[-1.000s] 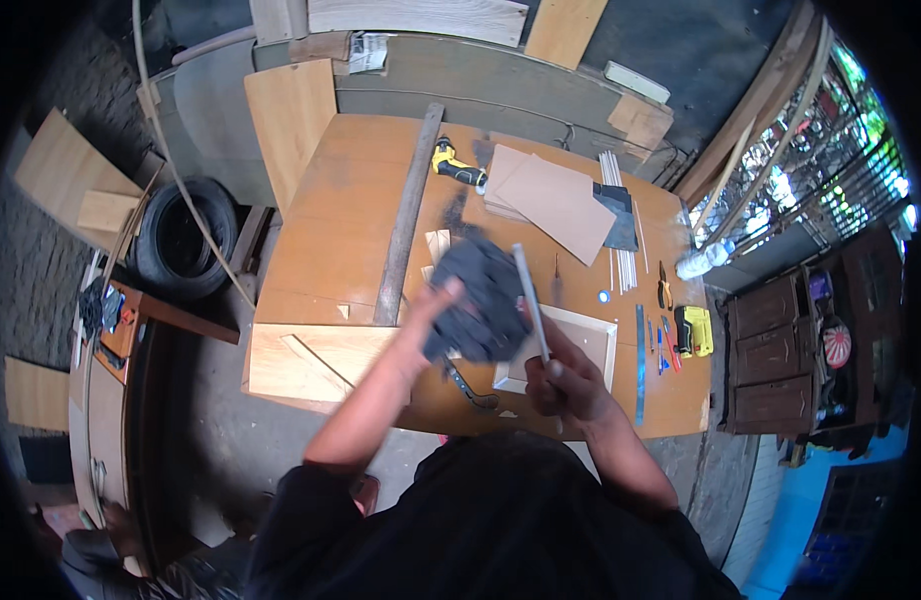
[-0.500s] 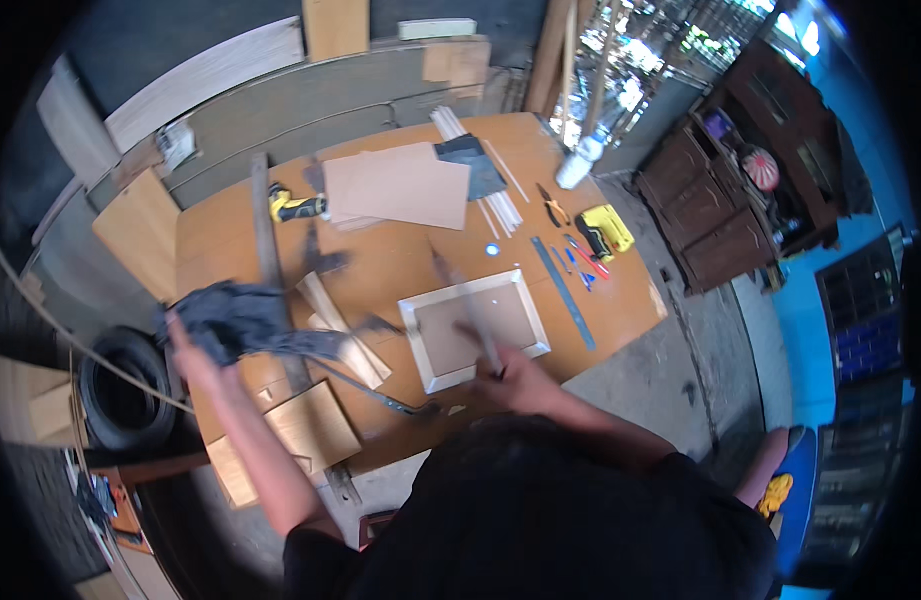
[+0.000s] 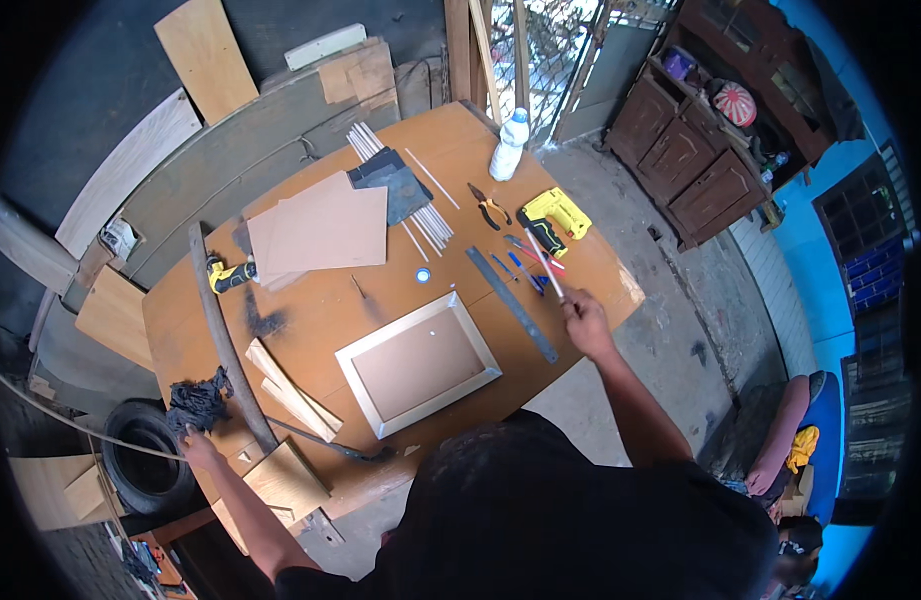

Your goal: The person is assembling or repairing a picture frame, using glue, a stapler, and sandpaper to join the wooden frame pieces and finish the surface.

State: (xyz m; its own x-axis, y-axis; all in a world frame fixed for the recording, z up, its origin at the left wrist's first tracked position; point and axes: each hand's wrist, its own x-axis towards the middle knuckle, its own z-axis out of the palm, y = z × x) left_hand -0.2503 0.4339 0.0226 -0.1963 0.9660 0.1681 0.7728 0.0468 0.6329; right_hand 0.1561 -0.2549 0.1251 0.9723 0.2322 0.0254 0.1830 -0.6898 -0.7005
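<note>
My left hand is closed on the lower end of a bunched dark cloth at the table's left edge. Out to the right, my right hand grips a slim pale stick, which points up and away over the small tools. Between my hands a pale wooden frame lies flat, with a brown panel inside it. Left of the frame rest some thin wood strips. Beneath the stick are blue-handled tools, and a dark steel ruler lies to their left.
Brown sheets, a yellow-black drill, pliers, a yellow power tool and a white bottle stand or lie farther back. A long bar crosses the table's left side. A tyre is beyond it; another person's arm shows at right.
My right hand has swung from over the frame to the right with the stick. My left hand has lowered the cloth, now bunched at the table's left edge. The view has shifted.
</note>
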